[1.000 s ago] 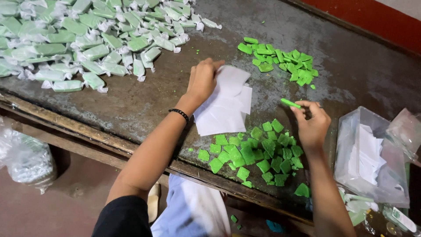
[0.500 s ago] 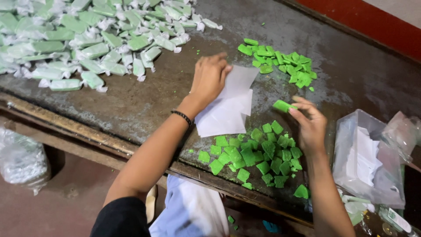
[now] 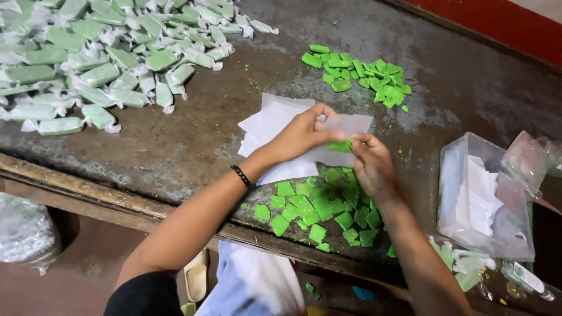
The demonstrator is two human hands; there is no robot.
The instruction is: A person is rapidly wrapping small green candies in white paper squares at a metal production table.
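left hand (image 3: 301, 136) pinches top wrapper sheet (image 3: 345, 124) above paper stack (image 3: 263, 126) | right hand (image 3: 372, 164) pinches green piece (image 3: 341, 146) against sheet | clear bag (image 3: 486, 199) on counter (image 3: 175, 152): white papers

A heap of wrapped sweets (image 3: 111, 58) lies at the far left corner of the table (image 3: 193, 146). A stack of paper sheets (image 3: 275, 131) lies mid-table, with both hands on it: the left hand (image 3: 301, 134) beside the right hand (image 3: 372, 167). A pile of cut pieces (image 3: 319, 208) sits at the near edge, just before the sheets. A second pile (image 3: 360, 73) lies behind them, toward the far edge. A plastic bag (image 3: 486, 199) with paper in it lies at the right end.
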